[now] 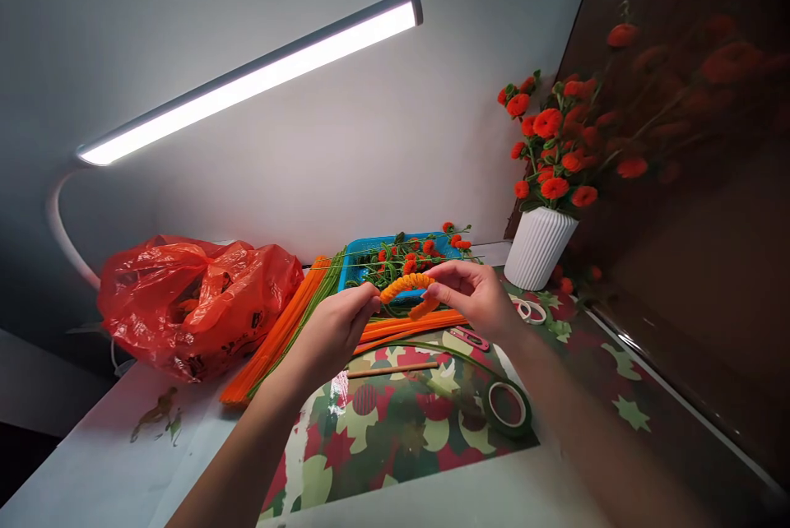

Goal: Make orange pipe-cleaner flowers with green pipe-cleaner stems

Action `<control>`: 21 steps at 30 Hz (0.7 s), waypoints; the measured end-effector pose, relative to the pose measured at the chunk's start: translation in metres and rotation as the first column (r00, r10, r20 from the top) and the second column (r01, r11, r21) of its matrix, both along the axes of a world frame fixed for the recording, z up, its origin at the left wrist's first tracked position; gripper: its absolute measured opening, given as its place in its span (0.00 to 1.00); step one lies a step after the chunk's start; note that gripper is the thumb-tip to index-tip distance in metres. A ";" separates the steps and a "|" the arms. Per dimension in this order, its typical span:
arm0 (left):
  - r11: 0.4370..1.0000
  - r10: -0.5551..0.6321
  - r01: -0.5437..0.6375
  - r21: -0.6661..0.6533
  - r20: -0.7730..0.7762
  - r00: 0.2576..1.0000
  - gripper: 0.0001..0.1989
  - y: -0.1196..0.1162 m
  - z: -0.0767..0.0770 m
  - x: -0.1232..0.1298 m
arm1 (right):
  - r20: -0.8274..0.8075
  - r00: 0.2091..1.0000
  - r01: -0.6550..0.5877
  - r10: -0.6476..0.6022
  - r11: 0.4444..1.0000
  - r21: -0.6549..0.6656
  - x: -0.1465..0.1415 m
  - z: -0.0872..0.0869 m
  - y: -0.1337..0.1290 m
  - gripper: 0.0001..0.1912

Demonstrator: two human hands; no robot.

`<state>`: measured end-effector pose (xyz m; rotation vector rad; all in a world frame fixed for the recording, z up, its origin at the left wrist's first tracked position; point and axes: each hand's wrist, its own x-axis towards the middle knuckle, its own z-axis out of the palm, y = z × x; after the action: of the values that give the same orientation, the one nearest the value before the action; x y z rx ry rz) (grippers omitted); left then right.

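Note:
An orange coiled chenille strip (pixel 407 286) is stretched in a low arch between my two hands above the table. My left hand (pixel 343 316) pinches its left end with thumb and forefinger. At the other side my right hand (pixel 472 295) is closed on the strip, and a short orange length hangs below those fingers. Just behind the hands is a blue basket (pixel 353 258) of green stems and small orange-red flowers. Orange stems (pixel 281 331) and green stems (pixel 328 281) lie in a bundle to the left. Beneath the hands rests a thin brown stick (pixel 393 370).
A roll of green tape (pixel 507 408) lies on the patterned mat (pixel 395 437), near pink snips (pixel 469 337) and white tape rolls (pixel 534 312). A red plastic bag (pixel 197 306) sits at left, below a lit lamp (pixel 259 76). A white vase (pixel 541 248) of flowers stands at right.

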<state>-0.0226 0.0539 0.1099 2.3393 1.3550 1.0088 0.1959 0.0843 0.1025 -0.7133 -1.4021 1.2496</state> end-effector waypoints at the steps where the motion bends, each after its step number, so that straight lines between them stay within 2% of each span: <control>1: 1.000 0.011 -0.009 -0.030 0.077 0.997 0.13 0.000 0.000 0.001 | -0.042 0.999 0.014 -0.016 0.999 -0.038 -0.002 -0.001 0.001 0.12; 2: 0.998 0.021 -0.008 -0.069 0.183 0.983 0.11 0.000 -0.001 0.003 | -0.102 0.994 0.032 -0.041 0.995 -0.091 -0.004 -0.003 0.002 0.13; 4: 0.985 0.032 0.044 -0.166 0.426 0.904 0.11 0.001 -0.004 0.007 | -0.238 0.967 0.036 -0.092 0.973 -0.229 -0.009 -0.006 0.003 0.15; 6: 0.955 0.044 0.146 -0.259 0.609 0.792 0.15 0.004 -0.009 0.011 | -0.344 0.933 -0.032 -0.103 0.930 -0.365 -0.014 -0.008 0.002 0.18; 8: 0.922 0.076 0.227 -0.314 0.722 0.688 0.14 0.006 -0.013 0.015 | -0.390 0.918 -0.122 -0.067 0.890 -0.439 -0.018 -0.009 -0.001 0.20; 10: 0.905 0.114 0.270 -0.327 0.800 0.589 0.13 0.007 -0.015 0.017 | -0.378 0.925 -0.158 -0.028 0.878 -0.451 -0.020 -0.010 -0.004 0.19; 12: 0.888 0.136 0.322 -0.328 0.857 0.497 0.13 0.007 -0.015 0.019 | -0.340 0.940 -0.149 -0.006 0.891 -0.428 -0.022 -0.010 -0.006 0.18; 15: 0.849 0.143 0.423 -0.315 0.910 0.390 0.15 0.005 -0.014 0.026 | -0.365 0.930 -0.112 -0.051 0.904 -0.413 -0.024 -0.012 -0.006 0.18; 17: 0.845 0.130 0.440 -0.304 0.915 0.381 0.14 0.004 -0.016 0.031 | -0.410 0.906 -0.085 -0.104 0.905 -0.416 -0.025 -0.014 -0.005 0.19; 21: 0.914 0.080 0.323 -0.248 0.887 0.455 0.14 0.002 -0.025 0.037 | -0.333 0.939 -0.057 -0.085 0.916 -0.396 -0.025 -0.013 -0.006 0.19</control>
<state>0.0145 0.0562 0.0847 1.1892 0.7873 1.4414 0.1711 0.0783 0.0890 -0.7326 -0.8580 1.5879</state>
